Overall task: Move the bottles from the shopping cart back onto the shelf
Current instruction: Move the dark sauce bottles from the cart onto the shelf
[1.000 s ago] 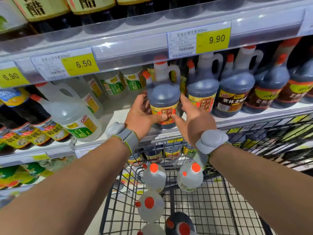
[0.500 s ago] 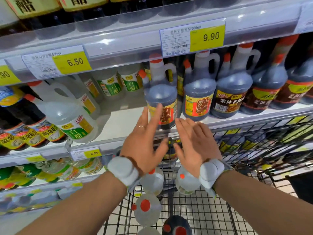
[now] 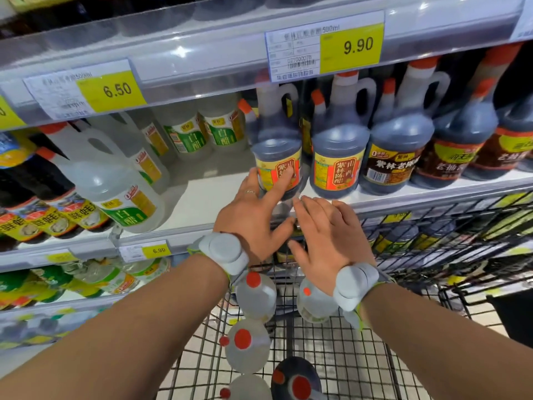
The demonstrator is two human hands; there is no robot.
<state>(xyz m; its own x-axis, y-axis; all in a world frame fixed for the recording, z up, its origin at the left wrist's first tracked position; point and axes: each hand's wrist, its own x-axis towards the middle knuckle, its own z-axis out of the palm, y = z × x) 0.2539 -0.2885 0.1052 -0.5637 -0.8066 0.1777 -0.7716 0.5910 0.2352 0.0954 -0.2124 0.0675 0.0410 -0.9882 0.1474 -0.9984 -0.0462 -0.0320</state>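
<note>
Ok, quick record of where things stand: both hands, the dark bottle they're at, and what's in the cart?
left hand: open, fingertips on the dark vinegar bottle label
right hand: open, holding nothing, over the shelf front edge
dark vinegar bottle: upright on the shelf, beside a matching bottle
shopping cart: four clear red-capped bottles and one dark bottle visible
</note>
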